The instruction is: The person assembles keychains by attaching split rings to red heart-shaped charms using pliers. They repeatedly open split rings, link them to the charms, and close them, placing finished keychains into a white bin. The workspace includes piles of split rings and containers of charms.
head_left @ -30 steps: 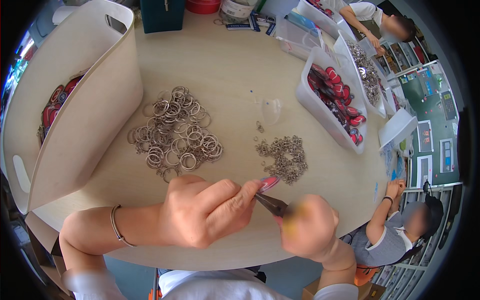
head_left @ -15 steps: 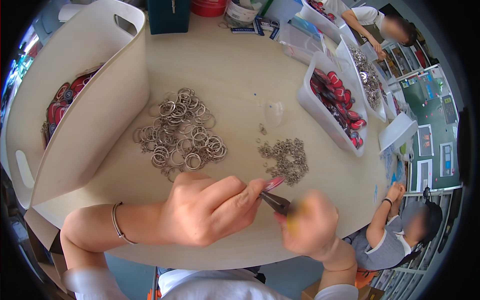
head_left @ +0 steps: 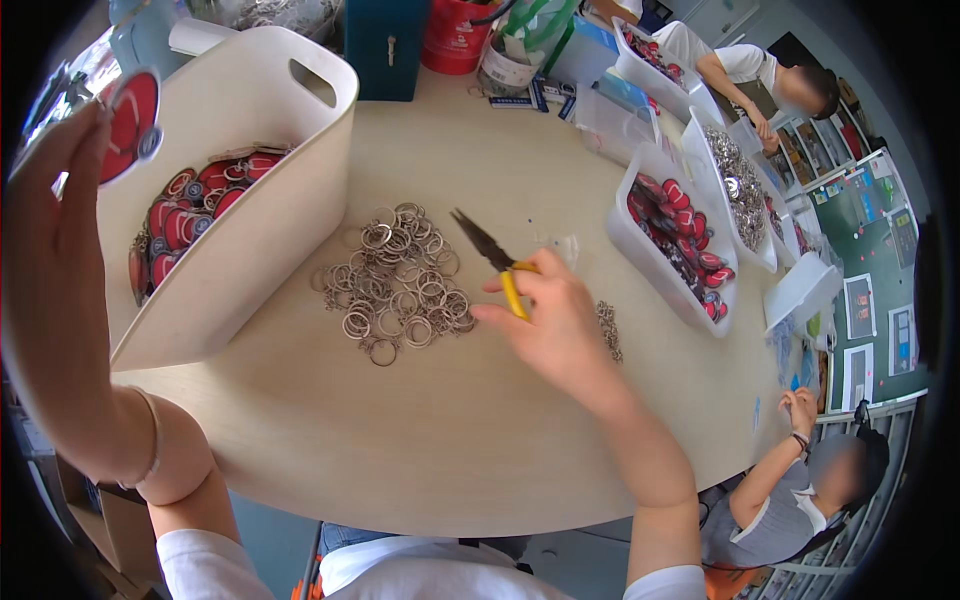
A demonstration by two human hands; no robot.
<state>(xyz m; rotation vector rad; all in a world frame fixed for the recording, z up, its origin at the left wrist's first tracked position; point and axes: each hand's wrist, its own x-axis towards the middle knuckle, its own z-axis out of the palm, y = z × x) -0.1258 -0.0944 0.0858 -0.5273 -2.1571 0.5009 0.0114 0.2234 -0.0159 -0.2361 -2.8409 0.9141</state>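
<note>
My left hand [head_left: 62,270] is raised at the far left, its fingers pinching a flat red key-ring tag [head_left: 132,122] with a small grey disc at one edge. It is beside the big cream bin [head_left: 270,230], which holds many similar red tags [head_left: 185,215] with rings. My right hand [head_left: 556,318] holds pliers [head_left: 490,245] with yellow handles, jaws pointing up and to the left. Its thumb and a finger reach the right edge of a heap of metal split rings [head_left: 400,275]. A smaller pile of tiny metal links [head_left: 608,332] lies partly hidden behind that hand.
White trays of red tags [head_left: 680,230] and metal parts [head_left: 735,185] line the right side. A teal box [head_left: 383,50], a red bucket [head_left: 455,38] and a white tub [head_left: 510,70] stand at the back. Two other people sit to the right, one far, one near.
My hands were together, working on a red tag with the pliers. The left has swung up to the left with the tag; the right has moved to the split rings. The view has shifted.
</note>
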